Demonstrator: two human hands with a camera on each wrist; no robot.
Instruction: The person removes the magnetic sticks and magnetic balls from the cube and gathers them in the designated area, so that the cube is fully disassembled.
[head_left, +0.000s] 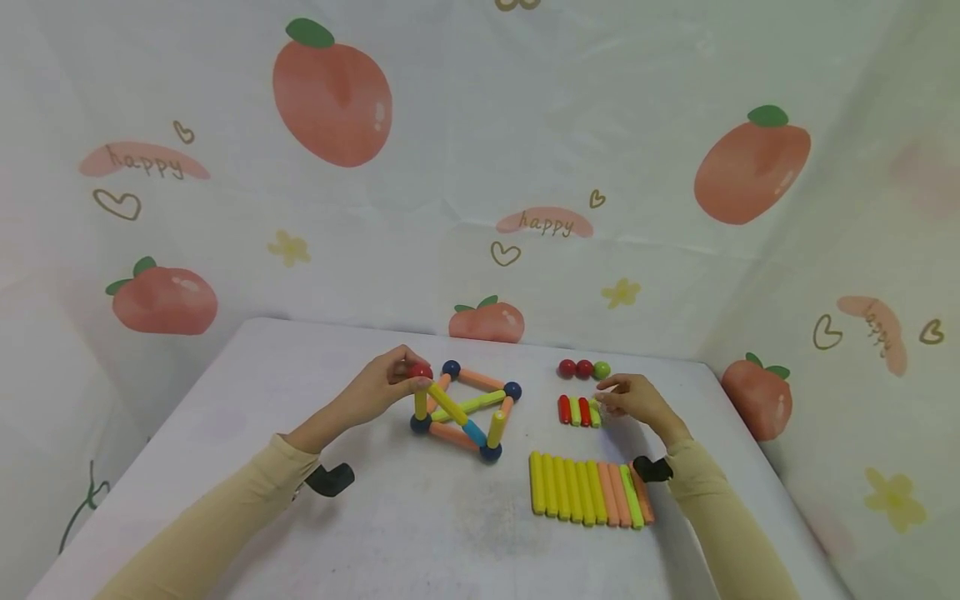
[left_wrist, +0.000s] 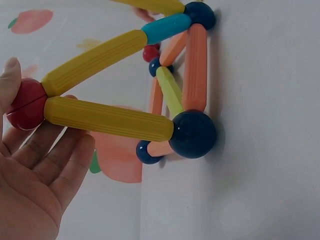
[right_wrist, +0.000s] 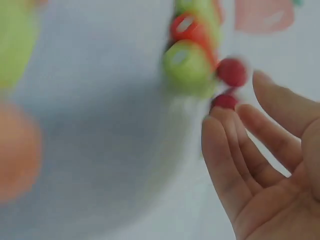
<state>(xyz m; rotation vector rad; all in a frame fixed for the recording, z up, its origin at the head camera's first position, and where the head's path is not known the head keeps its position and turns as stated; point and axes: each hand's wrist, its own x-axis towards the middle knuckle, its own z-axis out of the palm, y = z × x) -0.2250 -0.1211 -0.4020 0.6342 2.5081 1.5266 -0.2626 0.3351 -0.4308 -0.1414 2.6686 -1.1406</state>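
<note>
My left hand (head_left: 390, 383) pinches a red ball (left_wrist: 26, 104) between thumb and fingers. From that ball one yellow rod (left_wrist: 107, 119) runs down to a navy ball (left_wrist: 194, 134). A second yellow rod (left_wrist: 95, 61) slants from it to a blue piece (left_wrist: 167, 28) that meets another navy ball (left_wrist: 200, 16). These join a four-sided base of orange rods (head_left: 481, 379) with a green rod (head_left: 480, 403) across it. A short yellow rod (head_left: 497, 428) stands on the front navy ball. My right hand (head_left: 633, 398), fingers loosely bent and holding nothing, hovers beside short red and green rods (head_left: 585, 411).
Behind the short rods sit two red balls (head_left: 575, 368) and one green ball (head_left: 602, 369). A row of long yellow rods (head_left: 568, 489), with orange and green ones at its right end, lies nearer on the white table (head_left: 420, 533). A fruit-print cloth (head_left: 420, 225) hangs behind.
</note>
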